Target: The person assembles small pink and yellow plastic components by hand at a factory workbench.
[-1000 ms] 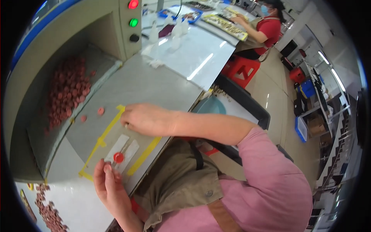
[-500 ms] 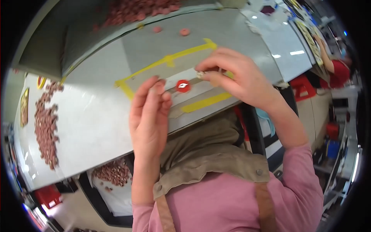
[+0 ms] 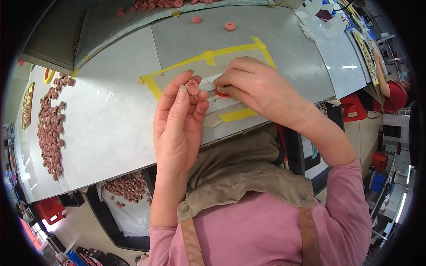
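A pink, hollow, ruffle-edged piece (image 3: 192,87) is pinched between the thumb and fingers of my left hand (image 3: 176,113), its cupped side facing up. My right hand (image 3: 257,84) is closed on a small pale piece (image 3: 220,88), held at a small red round dish (image 3: 222,94). The fingers cover most of that dish, and whether the piece touches what is inside cannot be seen. Both hands are over a mat (image 3: 177,73) bordered with yellow tape.
Two pink pieces (image 3: 229,26) lie on the table beyond the tape. Many dark pink pieces (image 3: 51,133) are heaped at the left. More fill a lined bin (image 3: 126,188) below the table edge. A person in red (image 3: 392,95) sits at far right.
My right hand has moved left and down, bringing the pale piece to the red dish, which showed white inside before. My left hand has turned the pink piece, showing its hollow.
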`<state>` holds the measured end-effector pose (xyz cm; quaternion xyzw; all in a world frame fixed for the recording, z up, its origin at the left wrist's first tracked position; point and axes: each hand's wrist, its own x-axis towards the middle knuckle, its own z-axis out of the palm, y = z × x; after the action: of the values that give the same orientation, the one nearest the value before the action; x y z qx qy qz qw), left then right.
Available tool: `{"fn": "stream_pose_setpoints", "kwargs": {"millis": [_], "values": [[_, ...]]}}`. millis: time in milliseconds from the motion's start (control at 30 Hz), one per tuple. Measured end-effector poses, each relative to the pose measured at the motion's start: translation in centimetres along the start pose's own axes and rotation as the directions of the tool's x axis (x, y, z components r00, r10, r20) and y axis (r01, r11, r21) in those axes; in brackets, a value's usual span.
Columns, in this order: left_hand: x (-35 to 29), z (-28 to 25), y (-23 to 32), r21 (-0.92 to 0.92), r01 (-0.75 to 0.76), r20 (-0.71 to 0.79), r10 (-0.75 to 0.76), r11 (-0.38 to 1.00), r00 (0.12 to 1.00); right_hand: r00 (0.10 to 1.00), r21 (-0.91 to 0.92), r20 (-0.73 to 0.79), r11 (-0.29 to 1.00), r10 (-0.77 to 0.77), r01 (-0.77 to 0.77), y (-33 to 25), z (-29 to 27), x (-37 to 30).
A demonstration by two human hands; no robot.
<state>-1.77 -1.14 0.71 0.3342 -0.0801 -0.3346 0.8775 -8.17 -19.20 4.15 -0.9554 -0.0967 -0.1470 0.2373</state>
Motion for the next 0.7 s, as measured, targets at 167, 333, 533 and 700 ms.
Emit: {"fn": "stream_pose_setpoints", "kwargs": {"millis": [167, 333, 533, 700], "values": [[-0.2, -1.5, 0.0, -0.132, 0.005, 0.154, 0.015, 0.991, 0.988, 0.996, -0.049, 0.082, 0.998, -0.044, 0.049, -0.5, -0.4, -0.2], [-0.2, -1.2, 0.1, -0.025, 0.024, 0.055, -0.022, 0.999, 0.998, 0.998, -0.076, 0.04, 0.996, -0.04, 0.043, 0.1, 0.8, -0.1], [0.3, -1.0, -0.4, -0.04, 0.018, 0.027, -0.017, 0.999, 0.999, 0.997, 0.094, -0.042, 0.994, 0.061, -0.056, 1.3, 1.0, -1.0], [0.3, 0.0, -0.9, 0.07, 0.008, -0.032, -0.006, 0.998, 0.999, 0.886, 0.729, 0.045, 0.591, 0.462, -0.346, 0.1, 1.1, -1.8]]}}
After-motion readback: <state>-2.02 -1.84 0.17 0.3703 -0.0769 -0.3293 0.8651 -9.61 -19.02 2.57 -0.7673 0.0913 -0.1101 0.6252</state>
